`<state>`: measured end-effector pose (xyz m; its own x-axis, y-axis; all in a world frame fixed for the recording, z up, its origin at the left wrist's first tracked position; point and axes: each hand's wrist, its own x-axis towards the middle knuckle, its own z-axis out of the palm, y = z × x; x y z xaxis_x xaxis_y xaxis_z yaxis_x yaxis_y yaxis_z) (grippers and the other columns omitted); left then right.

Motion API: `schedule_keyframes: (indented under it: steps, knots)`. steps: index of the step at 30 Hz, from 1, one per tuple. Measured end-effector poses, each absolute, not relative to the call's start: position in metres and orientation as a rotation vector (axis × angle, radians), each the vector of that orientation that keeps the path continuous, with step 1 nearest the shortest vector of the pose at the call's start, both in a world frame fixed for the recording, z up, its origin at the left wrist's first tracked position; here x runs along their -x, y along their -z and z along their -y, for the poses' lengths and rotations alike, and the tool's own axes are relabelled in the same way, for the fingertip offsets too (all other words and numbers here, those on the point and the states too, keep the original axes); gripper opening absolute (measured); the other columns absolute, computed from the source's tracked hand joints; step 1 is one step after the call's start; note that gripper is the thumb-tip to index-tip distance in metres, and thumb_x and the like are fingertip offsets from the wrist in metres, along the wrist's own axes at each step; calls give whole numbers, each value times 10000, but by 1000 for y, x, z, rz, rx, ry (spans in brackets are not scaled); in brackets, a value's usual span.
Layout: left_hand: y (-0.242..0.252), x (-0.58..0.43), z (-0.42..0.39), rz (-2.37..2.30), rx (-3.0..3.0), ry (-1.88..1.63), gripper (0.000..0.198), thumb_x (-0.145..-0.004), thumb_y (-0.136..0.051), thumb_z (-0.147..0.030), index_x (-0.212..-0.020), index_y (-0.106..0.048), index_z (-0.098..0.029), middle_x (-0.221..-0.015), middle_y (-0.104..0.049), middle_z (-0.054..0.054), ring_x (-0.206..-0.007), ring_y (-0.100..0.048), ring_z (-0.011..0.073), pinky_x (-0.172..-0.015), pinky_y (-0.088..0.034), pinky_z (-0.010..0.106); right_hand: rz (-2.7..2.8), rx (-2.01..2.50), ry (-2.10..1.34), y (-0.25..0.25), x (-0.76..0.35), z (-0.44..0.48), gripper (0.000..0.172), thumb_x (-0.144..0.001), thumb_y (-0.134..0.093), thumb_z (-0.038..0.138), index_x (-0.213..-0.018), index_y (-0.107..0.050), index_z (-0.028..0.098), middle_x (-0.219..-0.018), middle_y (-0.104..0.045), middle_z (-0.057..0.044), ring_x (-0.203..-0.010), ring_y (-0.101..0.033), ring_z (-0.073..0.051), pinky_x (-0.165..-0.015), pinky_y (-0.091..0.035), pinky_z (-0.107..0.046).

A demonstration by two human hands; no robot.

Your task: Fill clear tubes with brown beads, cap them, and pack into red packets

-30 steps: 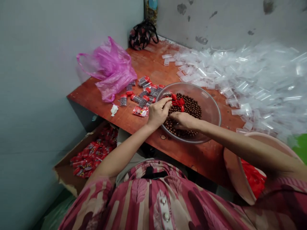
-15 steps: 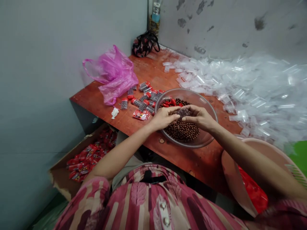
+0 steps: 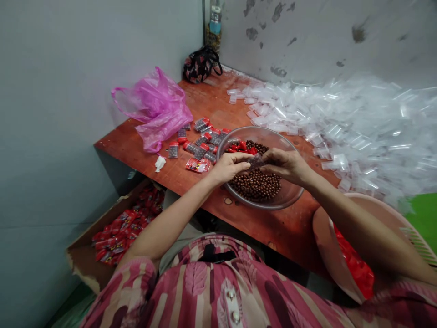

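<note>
My left hand (image 3: 233, 166) grips a small clear plastic container (image 3: 254, 162) filled with dark brown balls, held tilted above a bowl. The fingers of my right hand (image 3: 285, 165) close around the container's right end and hide it. Beneath both hands, the clear plastic bowl (image 3: 293, 193) holds many shiny brown balls (image 3: 257, 186). Several red caps (image 3: 243, 146) lie among the balls at the bowl's far left side. Left of the bowl, several filled containers with red caps (image 3: 201, 150) are scattered on the table.
A heap of clear empty containers (image 3: 362, 127) covers the table's right side. A pink plastic bag (image 3: 159, 107) and dark patterned pouch (image 3: 200, 66) lie farther back. Low on the left stands a cardboard box (image 3: 80, 257) of red packs; at right, a pink basket (image 3: 322, 246) holds red pieces.
My right fingers have shifted to the container's right end and closed in around it. My left hand keeps its hold. The whole view has moved slightly.
</note>
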<state>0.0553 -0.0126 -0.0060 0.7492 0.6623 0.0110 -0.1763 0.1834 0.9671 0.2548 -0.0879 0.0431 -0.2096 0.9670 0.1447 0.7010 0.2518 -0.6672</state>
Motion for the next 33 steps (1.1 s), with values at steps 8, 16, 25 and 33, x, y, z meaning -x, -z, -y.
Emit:
schedule_keyframes:
  steps: [8,16,25,33]
  knots:
    - [5,-55,17,-501,-1404,-764,288,-715,-689,-289,-965,-660,-148,-993,-686,68,-923,-646,200,-884,-514,380,1790,1684,-1321,-53,-277,93,337,-695,-704,460,-858,-612,180,-709,-650,-8,-622,-597,-145,-584,-475,-263]
    - [-2,-57,18,-505,-903,-901,353,-675,-707,-254,-938,-488,-168,-922,-639,20,-783,-679,153,-719,-571,311,2048,2227,-481,-24,-286,46,285,-801,-558,394,-884,-721,175,-832,-722,-63,-779,-639,-197,-659,-420,-260]
    - [2,-59,19,-516,-937,-915,404,-677,-709,-286,-1031,-558,-161,-973,-668,57,-863,-670,175,-756,-564,321,1925,2479,-360,1,-261,6,312,-756,-577,369,-985,-678,181,-965,-699,-113,-865,-633,-247,-682,-430,-280]
    - [2,-61,17,-525,-913,-887,382,-707,-722,-390,-979,-588,-158,-921,-662,40,-832,-653,148,-727,-569,290,1479,1634,-1130,-12,-280,32,521,-665,-712,445,-1069,-618,130,-822,-678,-36,-671,-589,-144,-642,-466,-278]
